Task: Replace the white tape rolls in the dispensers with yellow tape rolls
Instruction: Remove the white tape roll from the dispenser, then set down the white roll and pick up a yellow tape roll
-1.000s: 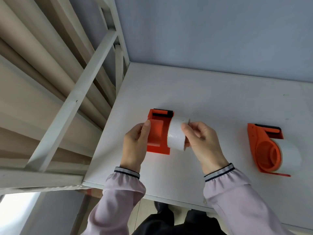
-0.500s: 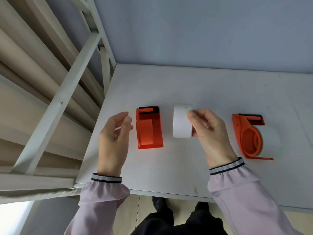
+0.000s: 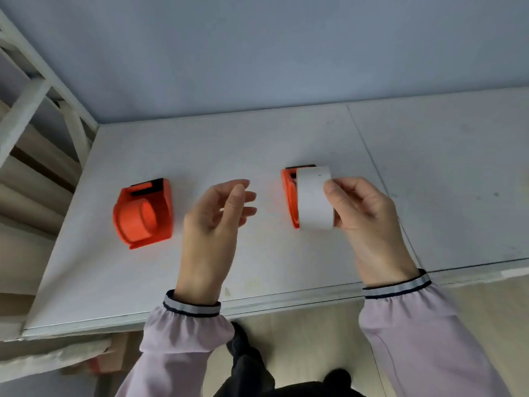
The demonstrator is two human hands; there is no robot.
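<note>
A white tabletop (image 3: 257,144) is spreading across the middle of the view, with a thin seam (image 3: 369,156) running from about twelve o'clock down toward four o'clock and a small yellowish stain (image 3: 227,290) sitting near its front edge at six o'clock. A pale blue-grey wall (image 3: 257,53) is filling the upper part of the view, from ten o'clock across to two o'clock. A white metal frame (image 3: 34,90) is standing at ten o'clock, with beige rolls (image 3: 31,193) lying behind it toward nine o'clock, and a pale floor (image 3: 300,339) is showing below the tabletop edge at six o'clock.
</note>
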